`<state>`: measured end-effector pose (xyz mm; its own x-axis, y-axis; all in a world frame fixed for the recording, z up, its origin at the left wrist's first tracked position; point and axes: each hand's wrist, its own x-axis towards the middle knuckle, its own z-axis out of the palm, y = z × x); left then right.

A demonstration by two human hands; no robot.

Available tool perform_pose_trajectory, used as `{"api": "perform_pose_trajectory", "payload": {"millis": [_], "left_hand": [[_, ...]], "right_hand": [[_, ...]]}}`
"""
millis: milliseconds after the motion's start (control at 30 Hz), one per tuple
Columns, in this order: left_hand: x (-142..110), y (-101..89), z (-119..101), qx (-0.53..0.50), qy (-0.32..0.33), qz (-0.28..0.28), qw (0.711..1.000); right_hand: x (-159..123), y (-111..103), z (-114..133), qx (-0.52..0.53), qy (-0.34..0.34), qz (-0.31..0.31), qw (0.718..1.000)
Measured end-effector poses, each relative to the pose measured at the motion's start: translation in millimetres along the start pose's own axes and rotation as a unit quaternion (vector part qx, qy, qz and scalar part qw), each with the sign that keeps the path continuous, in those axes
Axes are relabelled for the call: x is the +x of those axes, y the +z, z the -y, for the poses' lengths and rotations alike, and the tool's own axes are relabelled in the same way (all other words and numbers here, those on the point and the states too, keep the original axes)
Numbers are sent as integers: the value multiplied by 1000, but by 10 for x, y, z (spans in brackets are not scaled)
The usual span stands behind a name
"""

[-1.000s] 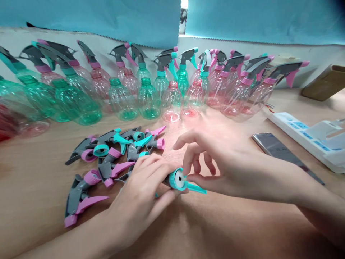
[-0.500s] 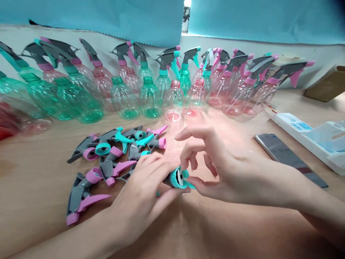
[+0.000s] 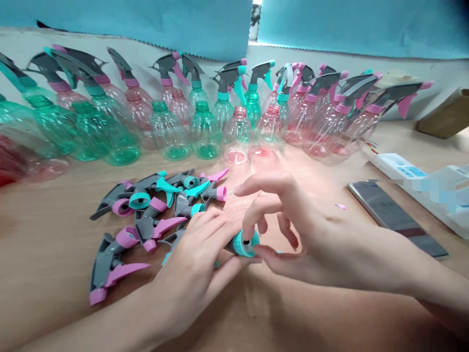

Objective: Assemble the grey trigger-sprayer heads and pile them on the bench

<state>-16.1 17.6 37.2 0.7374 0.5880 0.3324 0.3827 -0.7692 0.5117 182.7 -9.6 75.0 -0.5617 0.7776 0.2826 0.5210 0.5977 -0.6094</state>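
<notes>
Right now the left hand (image 3: 190,264) clasps a spray head (image 3: 245,243) above the desk's (image 3: 54,234) near edge, cap end toward the right hand (image 3: 293,230), which seemingly pinches its rim.

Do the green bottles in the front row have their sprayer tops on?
No, they are off. The green bottles in front stand upright with bare, open necks. Loose sprayer tops lie on the table.

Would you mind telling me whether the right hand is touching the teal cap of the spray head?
Touching: the head view shows the right hand's thumb and forefinger pinching the teal cap.
</notes>
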Motion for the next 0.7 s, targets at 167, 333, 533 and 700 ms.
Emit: {"api": "perform_pose_trajectory", "payload": {"millis": [167, 333, 533, 700], "left_hand": [[1, 7, 37, -10, 1, 4, 1000], [0, -14, 31, -2, -6, 14, 1000], [11, 2, 33, -6, -6, 19, 1000], [-9, 16, 28, -26, 3, -1, 1000]], "right_hand": [[15, 11, 15, 0, 13, -4, 1000], [10, -21, -54, -14, 18, -13, 1000], [12, -13, -63, -23, 16, -13, 1000], [3, 4, 0, -40, 22, -3, 999]]}}
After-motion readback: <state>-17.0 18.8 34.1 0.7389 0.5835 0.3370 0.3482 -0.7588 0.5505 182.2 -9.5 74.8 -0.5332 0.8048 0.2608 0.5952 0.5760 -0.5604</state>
